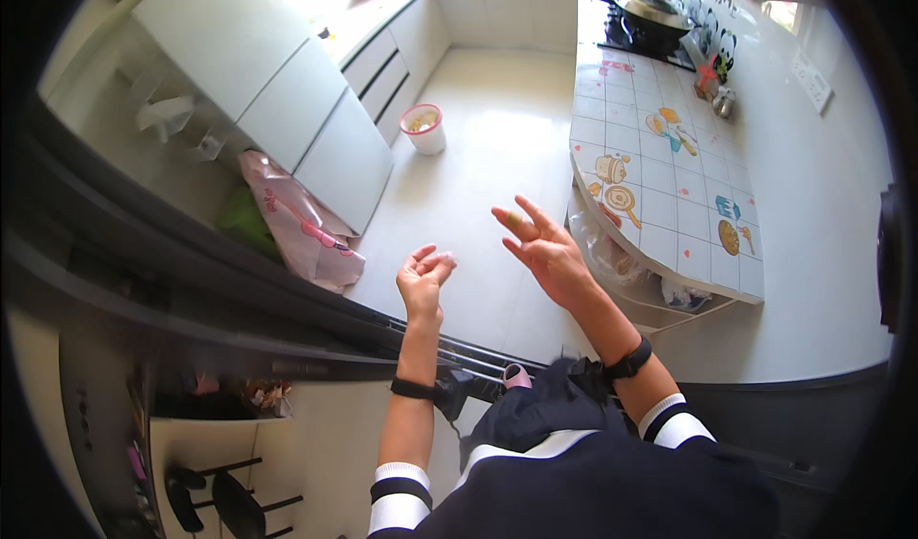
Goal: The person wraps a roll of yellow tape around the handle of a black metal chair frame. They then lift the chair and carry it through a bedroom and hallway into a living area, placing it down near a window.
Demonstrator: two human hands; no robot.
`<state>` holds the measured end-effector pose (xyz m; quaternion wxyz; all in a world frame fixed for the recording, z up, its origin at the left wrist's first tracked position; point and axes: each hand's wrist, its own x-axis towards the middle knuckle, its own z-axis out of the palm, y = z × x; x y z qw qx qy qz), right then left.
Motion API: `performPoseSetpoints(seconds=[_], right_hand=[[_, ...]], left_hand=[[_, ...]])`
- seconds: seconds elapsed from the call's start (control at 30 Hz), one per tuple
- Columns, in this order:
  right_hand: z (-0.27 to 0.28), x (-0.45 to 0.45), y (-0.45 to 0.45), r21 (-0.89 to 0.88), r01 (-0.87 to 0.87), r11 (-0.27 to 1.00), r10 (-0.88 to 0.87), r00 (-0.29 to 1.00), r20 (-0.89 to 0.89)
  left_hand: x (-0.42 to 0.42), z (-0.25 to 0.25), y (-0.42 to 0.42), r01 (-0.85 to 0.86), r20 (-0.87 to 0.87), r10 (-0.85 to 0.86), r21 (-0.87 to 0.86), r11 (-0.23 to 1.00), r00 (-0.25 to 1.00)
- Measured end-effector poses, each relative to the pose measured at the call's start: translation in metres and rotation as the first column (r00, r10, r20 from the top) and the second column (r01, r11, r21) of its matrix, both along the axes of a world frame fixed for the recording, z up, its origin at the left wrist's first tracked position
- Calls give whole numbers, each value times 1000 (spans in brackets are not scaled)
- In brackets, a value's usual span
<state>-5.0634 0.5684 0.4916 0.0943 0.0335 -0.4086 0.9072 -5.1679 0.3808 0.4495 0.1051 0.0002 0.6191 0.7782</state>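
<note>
My left hand (422, 281) is raised over the pale floor, its thumb and fingers pinched on a small whitish crumpled piece (448, 258). What that piece is made of is too small to tell. My right hand (552, 255) is held in the air near the counter's rounded end, fingers apart and nothing in them. A yellowish-brown band (515, 219) wraps one of its fingers. Beyond both hands, a white bin (424, 139) with a pink rim stands on the floor, with light-coloured waste inside.
A counter (660, 173) with a patterned tile cover runs along the right, bagged items on a shelf beneath. Lidded pans (652, 12) sit on the stove. A refrigerator (287, 101) and a pink bag (297, 230) stand left. A sliding-door track (466, 356) crosses the floor below my hands.
</note>
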Motion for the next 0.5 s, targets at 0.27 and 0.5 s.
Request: performPoseSetpoints(seconds=[0.27, 0.5], right_hand=[[-16, -232, 76, 13, 91, 996, -92, 986, 139], [-36, -456, 181, -27, 275, 961, -254, 919, 301]], left_hand=[[-206, -33, 54, -27, 146, 29, -12, 1000, 989], [-434, -60, 92, -78, 199, 110, -160, 984, 974]])
